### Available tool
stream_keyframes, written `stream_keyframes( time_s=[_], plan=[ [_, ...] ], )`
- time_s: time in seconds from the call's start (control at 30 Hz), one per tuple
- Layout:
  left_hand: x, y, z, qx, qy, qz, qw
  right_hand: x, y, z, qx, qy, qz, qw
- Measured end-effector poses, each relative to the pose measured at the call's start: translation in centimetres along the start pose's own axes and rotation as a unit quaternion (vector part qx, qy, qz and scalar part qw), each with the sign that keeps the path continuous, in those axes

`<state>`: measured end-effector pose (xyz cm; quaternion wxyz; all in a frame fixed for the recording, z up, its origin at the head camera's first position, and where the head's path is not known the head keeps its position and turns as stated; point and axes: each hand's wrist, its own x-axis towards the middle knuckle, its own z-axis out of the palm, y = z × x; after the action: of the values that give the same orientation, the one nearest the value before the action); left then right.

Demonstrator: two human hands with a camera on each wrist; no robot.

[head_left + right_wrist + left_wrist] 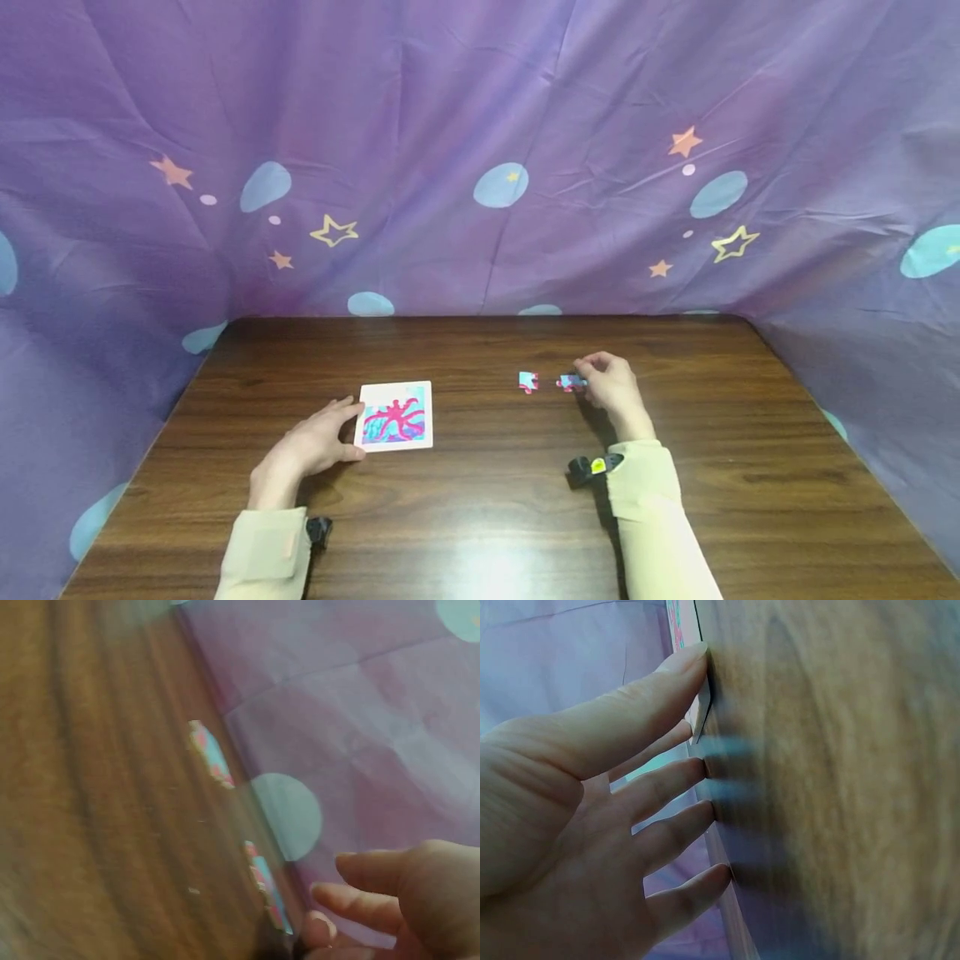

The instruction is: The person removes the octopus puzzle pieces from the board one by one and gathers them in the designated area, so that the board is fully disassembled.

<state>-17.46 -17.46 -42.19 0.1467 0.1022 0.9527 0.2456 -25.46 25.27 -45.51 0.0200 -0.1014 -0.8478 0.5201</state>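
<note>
A white-bordered square puzzle tray point(431, 417) lies on the left half of the table, with a pink octopus picture on blue inside it. My left hand point(311, 442) rests at its left edge, thumb by the lower corner and fingers spread along the side; the left wrist view shows the thumb point(682, 660) right at the rim. Over on the right, two small blue and pink jigsaw pieces lie side by side: a left piece point(528, 381) and a right piece point(570, 382). My right hand point(611, 387) has its fingertips right at the right piece's edge, loosely bent.
The dark wood-grain table point(480, 492) ends at the back and sides against a purple cloth point(420, 125) printed with stars and blue spots. Black wrist cameras sit by both cuffs, the right one point(581, 471) low over the tabletop.
</note>
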Motion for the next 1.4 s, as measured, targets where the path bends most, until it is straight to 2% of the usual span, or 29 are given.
stream_keyframes(
  time_s=[0.1,0.2,0.4,0.7,0.9,0.97,1.07,1.2,1.4],
  plan=[
    [-0.1,0.0,-0.1,0.002,0.001,0.002,1.0,-0.3,-0.2,-0.5,0.053,-0.025,-0.018,0.998],
    [-0.1,-0.1,-0.1,0.003,0.003,0.007,1.0,-0.8,-0.8,-1.1,0.071,-0.034,-0.036,0.996],
    [0.1,-0.1,-0.1,0.004,-0.001,0.008,1.0,-1.9,-2.3,-1.6,0.074,-0.041,-0.06,0.995],
    [0.1,-0.3,-0.1,0.003,-0.002,0.013,0.9999,-2.9,-4.3,-1.1,0.054,-0.066,-0.107,0.991],
    [0.3,-0.2,0.1,0.006,-0.001,0.01,0.9999,-4.3,-6.2,-0.5,0.049,-0.105,-0.124,0.986],
    [0.3,-0.2,0.1,0.007,0.001,0.011,0.9999,-4.7,-6.7,0.1,0.04,-0.13,-0.13,0.982],
    [0.2,-0.2,0.1,0.008,0.0,0.013,0.9999,-5.3,-7.4,1.2,-0.011,-0.162,-0.161,0.973],
    [0.1,-0.1,0.1,0.003,-0.002,0.012,0.9999,-5.9,-8.0,2.9,-0.091,-0.179,-0.211,0.956],
    [0.1,-0.1,0.2,0.001,-0.001,0.014,0.9999,-6.2,-8.5,5.7,-0.154,-0.207,-0.259,0.931]
  ],
)
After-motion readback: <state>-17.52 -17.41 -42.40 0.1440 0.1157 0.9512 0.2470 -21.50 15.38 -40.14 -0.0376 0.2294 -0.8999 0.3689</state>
